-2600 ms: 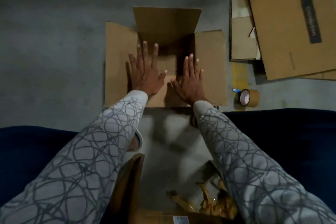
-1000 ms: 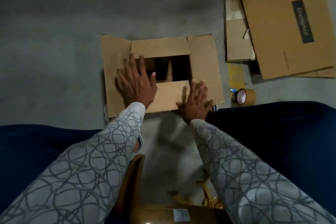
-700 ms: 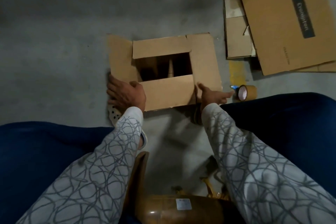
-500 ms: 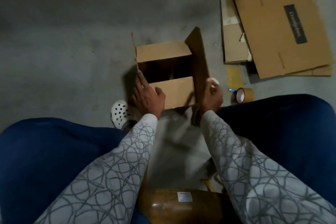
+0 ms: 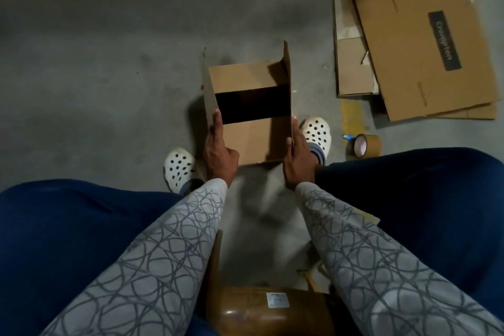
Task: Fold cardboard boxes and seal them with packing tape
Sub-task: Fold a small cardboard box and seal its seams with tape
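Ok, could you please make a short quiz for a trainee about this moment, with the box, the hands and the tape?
1. True or false: the tape roll lies inside the cardboard box.
2. The left hand grips the left flap and the right hand grips the right flap. How do these flaps stand? A) flat on the floor B) upright C) folded shut over the opening
3. Fill in: the tape roll is nearer the ___ hand.

Key: 1 false, it lies on the floor beside the box; 2 B; 3 right.
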